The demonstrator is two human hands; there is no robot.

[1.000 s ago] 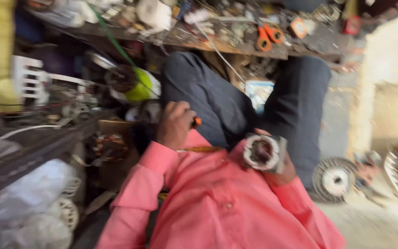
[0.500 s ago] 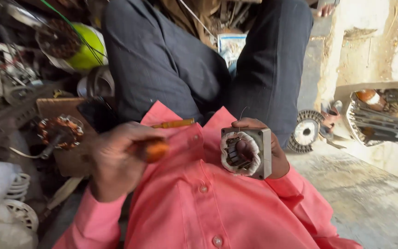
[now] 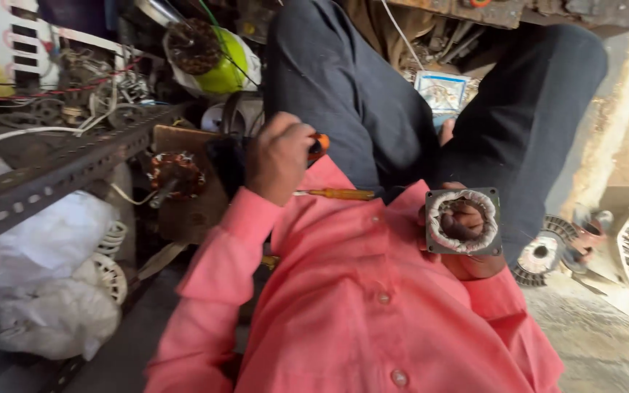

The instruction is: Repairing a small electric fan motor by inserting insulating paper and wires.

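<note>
I look down at my pink shirt and dark trousers. My left hand is closed around an orange-handled tool, held by my left knee. A thin screwdriver with a yellow-orange handle lies across my lap just right of that hand. My right hand grips a square metal motor stator with a ring of whitish winding; my fingers show through its bore. The stator rests against my shirt near my right thigh.
A copper-wound rotor sits on a board left of my knee, beside a slotted metal angle bar. White plastic bags lie at the lower left. A yellow-green housing is behind. Round metal fan parts lie at right.
My left hand has lifted with the orange-handled tool from my chest up to my knee. The stator stays in my right hand, now turned bore toward me. The view has shifted.
</note>
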